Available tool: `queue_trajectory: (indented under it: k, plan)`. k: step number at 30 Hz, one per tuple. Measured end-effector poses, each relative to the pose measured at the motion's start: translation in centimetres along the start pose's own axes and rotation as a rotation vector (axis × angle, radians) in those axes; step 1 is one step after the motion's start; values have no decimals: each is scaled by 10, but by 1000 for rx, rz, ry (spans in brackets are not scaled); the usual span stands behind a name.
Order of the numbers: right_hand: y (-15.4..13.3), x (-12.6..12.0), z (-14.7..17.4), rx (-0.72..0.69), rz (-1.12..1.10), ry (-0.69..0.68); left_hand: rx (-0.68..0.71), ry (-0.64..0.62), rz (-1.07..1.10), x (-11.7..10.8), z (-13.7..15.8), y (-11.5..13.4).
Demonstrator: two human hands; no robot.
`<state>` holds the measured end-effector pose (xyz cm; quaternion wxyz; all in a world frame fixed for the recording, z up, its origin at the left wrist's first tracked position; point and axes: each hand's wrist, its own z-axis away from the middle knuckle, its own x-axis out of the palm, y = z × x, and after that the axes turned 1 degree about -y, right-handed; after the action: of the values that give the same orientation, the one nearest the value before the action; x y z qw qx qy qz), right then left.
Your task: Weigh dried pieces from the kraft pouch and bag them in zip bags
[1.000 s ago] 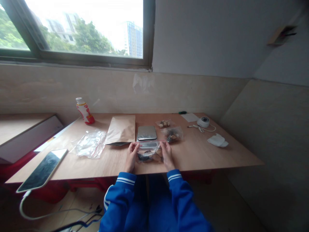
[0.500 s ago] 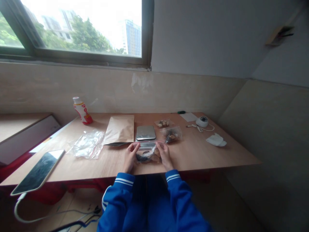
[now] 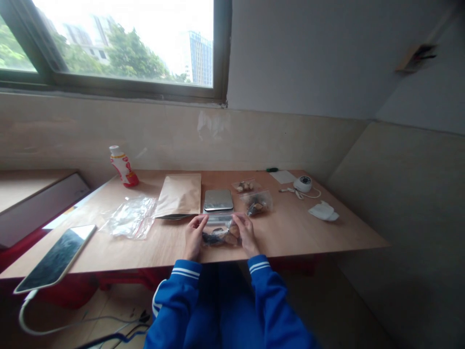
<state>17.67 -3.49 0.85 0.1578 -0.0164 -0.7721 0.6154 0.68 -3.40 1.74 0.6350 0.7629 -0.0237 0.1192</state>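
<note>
Clear plastic zip bag (image 3: 221, 236) before square silver scale (image 3: 218, 199); my left hand (image 3: 193, 236), right hand (image 3: 247, 234) pinch top, probably sealing; sliding press next.

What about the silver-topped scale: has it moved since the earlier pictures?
No; the scale keeps its place below the white wall patch; only the whole view shifted slightly.

No legible text, bottle label (image 3: 125, 168) with red markings too small to read
</note>
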Motion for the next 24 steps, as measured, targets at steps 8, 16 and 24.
queue_trajectory:
  k: [8, 16, 24]
  plan:
    - [-4, 0, 2, 18, 1, -73, 0, -49, 10, 0, 2, 3]
    - [-6, 3, 3, 65, -16, -66, -52, -99, 50, 1, 1, 3]
    - [-2, 2, 2, 32, -16, -43, 0, -91, -18, 0, 2, 3]
